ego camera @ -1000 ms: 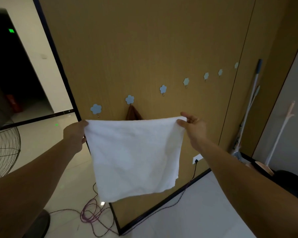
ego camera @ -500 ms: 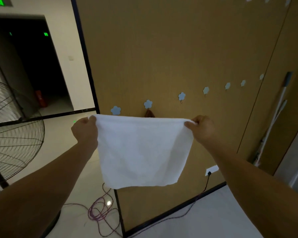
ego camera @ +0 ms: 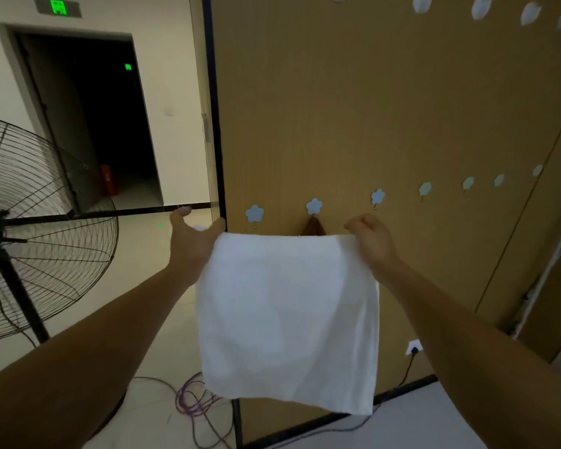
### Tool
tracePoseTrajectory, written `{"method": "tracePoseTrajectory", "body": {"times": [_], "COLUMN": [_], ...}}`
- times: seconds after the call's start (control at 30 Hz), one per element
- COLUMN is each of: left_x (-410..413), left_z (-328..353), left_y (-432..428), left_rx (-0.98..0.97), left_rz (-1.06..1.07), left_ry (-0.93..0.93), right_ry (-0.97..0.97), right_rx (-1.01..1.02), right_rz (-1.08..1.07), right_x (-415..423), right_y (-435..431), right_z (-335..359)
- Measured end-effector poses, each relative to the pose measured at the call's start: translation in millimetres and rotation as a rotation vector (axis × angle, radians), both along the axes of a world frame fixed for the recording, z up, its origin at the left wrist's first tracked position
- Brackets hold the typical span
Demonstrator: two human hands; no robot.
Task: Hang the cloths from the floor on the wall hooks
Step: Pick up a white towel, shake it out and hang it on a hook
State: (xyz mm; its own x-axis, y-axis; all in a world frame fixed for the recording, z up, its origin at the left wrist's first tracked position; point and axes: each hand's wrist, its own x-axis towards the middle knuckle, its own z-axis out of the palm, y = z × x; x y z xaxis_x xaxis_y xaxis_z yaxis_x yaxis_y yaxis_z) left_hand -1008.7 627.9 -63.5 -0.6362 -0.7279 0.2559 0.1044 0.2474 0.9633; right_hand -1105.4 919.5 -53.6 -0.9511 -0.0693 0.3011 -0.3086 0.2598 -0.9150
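Note:
I hold a white cloth (ego camera: 289,312) spread out in front of the wooden wall (ego camera: 353,108). My left hand (ego camera: 191,238) has the cloth's top left corner at the thumb, with its fingers stretched upward. My right hand (ego camera: 373,238) pinches the top right corner. A row of blue flower-shaped hooks runs just above the cloth's top edge, the nearest being the left hook (ego camera: 254,213), the second hook (ego camera: 314,206) and the third hook (ego camera: 377,196). A brown cloth (ego camera: 313,226) hangs from the second hook, mostly hidden behind the white cloth.
A large black standing fan (ego camera: 30,228) is at the left. Purple and black cables (ego camera: 195,400) lie on the floor below the cloth. A wall socket (ego camera: 414,347) with a plug sits low on the wall. A dark doorway (ego camera: 110,124) opens at the back left.
My view has tilted up and to the left while I moved closer to the wall. The cloth's top edge has come nearer the hooks, and my left fingers have spread.

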Motion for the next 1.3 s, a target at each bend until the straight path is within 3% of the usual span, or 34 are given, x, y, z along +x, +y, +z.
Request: {"method": "tracePoseTrajectory", "body": {"times": [0.1, 0.17, 0.3, 0.4, 0.6, 0.73, 0.87, 1.03, 1.2, 1.3], "left_x": [12, 18, 21, 25, 20, -1, -25, -47, -70, -81], "left_z": [-3, -1, 1, 2, 0, -11, -24, -36, -27, -27], "left_y": [-15, -23, -33, -49, -76, -75, -67, -39, -23, -16], "left_rx": [-0.031, -0.177, -0.485, -0.421, -0.165, -0.155, -0.161, -0.286, -0.188, -0.201], "left_rz": [-0.305, -0.523, -0.687, -0.654, -0.755, -0.656, -0.576, -0.360, -0.273, -0.331], "left_ry": [-0.154, -0.325, -0.723, -0.839, -0.592, -0.381, -0.326, -0.235, -0.115, -0.158], "right_ry": [0.008, 0.024, 0.008, 0.078, 0.162, 0.153, 0.078, 0.000, -0.036, -0.039], "right_rx": [0.278, 0.498, 0.491, 0.549, 0.592, 0.422, 0.259, 0.480, 0.188, 0.188], "right_rz": [0.236, 0.311, 0.269, 0.230, 0.054, 0.010, 0.167, 0.383, 0.433, 0.473], "right_x": [5, 6, 0, 0, -1, -7, -23, -53, -84, -101], "right_y": [-8, -16, -37, -49, -67, -74, -78, -84, -93, -106], "right_z": [-2, -4, -11, -12, -19, -22, -23, -30, -36, -42]}}
